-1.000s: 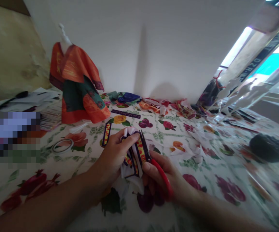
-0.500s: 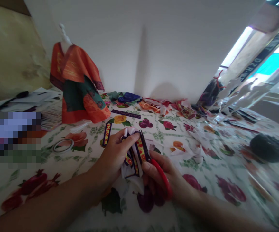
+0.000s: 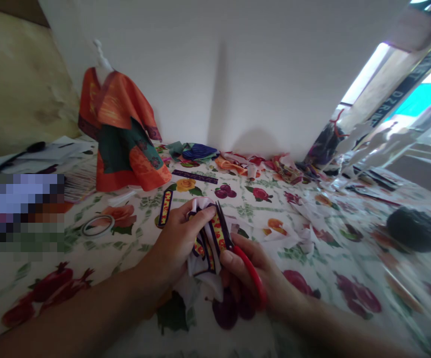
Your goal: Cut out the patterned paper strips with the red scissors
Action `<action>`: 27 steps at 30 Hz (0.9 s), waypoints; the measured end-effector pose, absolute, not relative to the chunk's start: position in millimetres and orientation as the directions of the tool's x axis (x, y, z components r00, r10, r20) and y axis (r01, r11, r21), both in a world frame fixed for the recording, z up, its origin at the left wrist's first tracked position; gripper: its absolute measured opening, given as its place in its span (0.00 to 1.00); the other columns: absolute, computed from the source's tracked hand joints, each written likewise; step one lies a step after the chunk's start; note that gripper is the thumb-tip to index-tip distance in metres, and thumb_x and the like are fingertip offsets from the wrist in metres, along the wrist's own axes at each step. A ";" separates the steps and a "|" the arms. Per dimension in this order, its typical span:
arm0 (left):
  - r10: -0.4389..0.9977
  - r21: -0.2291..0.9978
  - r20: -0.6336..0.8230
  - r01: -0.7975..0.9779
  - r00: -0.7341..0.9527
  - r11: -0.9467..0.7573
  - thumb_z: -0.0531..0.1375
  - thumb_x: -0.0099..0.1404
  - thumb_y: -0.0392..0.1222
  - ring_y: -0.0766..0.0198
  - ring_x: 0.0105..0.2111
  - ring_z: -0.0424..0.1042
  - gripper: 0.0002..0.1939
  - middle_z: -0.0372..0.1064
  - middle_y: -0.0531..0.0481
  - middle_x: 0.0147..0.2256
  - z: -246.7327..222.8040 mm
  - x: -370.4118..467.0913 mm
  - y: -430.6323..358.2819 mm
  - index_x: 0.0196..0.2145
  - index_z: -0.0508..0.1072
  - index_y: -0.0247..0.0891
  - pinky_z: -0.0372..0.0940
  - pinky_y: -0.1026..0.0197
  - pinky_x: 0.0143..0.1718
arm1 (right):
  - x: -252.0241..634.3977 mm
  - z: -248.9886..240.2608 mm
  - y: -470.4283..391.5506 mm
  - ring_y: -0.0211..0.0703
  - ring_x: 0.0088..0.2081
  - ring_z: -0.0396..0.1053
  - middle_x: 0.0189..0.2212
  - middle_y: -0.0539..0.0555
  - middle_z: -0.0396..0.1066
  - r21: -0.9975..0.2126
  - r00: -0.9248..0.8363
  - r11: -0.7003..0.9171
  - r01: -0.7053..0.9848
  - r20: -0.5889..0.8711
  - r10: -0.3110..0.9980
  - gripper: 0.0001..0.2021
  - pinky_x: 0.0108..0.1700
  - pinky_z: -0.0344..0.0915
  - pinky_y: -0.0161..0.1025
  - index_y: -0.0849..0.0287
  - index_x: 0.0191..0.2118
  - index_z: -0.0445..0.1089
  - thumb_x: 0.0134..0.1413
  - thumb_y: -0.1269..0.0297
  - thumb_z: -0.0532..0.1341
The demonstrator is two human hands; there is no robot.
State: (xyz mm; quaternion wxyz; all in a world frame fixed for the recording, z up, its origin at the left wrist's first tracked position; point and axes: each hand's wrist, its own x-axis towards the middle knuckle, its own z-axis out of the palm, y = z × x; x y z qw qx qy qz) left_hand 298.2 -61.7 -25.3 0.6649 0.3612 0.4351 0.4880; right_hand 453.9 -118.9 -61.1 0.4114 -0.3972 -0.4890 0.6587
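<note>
My left hand [image 3: 176, 243] grips a folded white sheet printed with dark-edged yellow and red strips [image 3: 210, 246], thumb on top. My right hand [image 3: 254, 278] holds red-handled scissors [image 3: 237, 253], whose dark blades point up along the sheet's right edge beside one patterned strip. Both hands meet just above the flower-printed tablecloth [image 3: 312, 268], near its front middle.
A cut patterned strip [image 3: 165, 208] and a tape roll [image 3: 96, 224] lie to the left. A small mannequin in an orange and green robe [image 3: 120, 141] stands at back left. Fabric scraps [image 3: 245, 164] pile along the wall; white paper offcuts [image 3: 304, 223] and a dark object [image 3: 416, 228] are on the right.
Almost nothing differs; the hands, sheet and scissors stay in the same place, with only a slight shift of the camera.
</note>
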 end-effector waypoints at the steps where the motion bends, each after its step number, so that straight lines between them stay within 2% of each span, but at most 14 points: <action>1: 0.963 0.904 -0.228 -0.336 0.145 0.265 0.72 0.55 0.47 0.64 0.20 0.72 0.13 0.72 0.56 0.22 -25.1 298.2 -61.6 0.33 0.75 0.40 0.69 0.65 0.21 | 454.0 -60.5 -118.8 0.31 0.17 0.65 0.24 0.47 0.71 -0.971 -0.349 -0.184 -0.153 -0.121 0.929 0.22 0.16 0.60 0.23 0.59 0.36 0.64 0.64 0.47 0.72; 11: 0.961 0.906 -0.239 -0.325 0.137 0.271 0.73 0.54 0.47 0.63 0.21 0.73 0.14 0.73 0.56 0.24 -22.3 298.4 -62.4 0.33 0.75 0.41 0.70 0.64 0.23 | 453.2 -59.6 -117.7 0.31 0.17 0.64 0.24 0.46 0.70 -0.973 -0.324 -0.207 -0.103 -0.164 0.932 0.24 0.17 0.60 0.25 0.58 0.35 0.63 0.62 0.44 0.72; 22: 0.959 0.900 -0.242 -0.334 0.147 0.279 0.72 0.54 0.47 0.64 0.21 0.72 0.13 0.72 0.56 0.23 -22.7 298.5 -63.0 0.32 0.75 0.41 0.69 0.64 0.22 | 452.8 -57.6 -118.4 0.31 0.17 0.64 0.23 0.46 0.69 -0.978 -0.342 -0.177 -0.113 -0.129 0.931 0.25 0.16 0.59 0.25 0.57 0.35 0.63 0.63 0.42 0.70; 27: 0.964 0.902 -0.238 -0.341 0.120 0.265 0.72 0.54 0.46 0.64 0.22 0.73 0.12 0.73 0.55 0.24 -21.9 299.0 -63.0 0.32 0.75 0.40 0.70 0.65 0.23 | 453.2 -59.5 -118.9 0.31 0.17 0.64 0.24 0.46 0.70 -0.974 -0.351 -0.178 -0.137 -0.121 0.928 0.22 0.17 0.60 0.25 0.58 0.36 0.64 0.66 0.45 0.69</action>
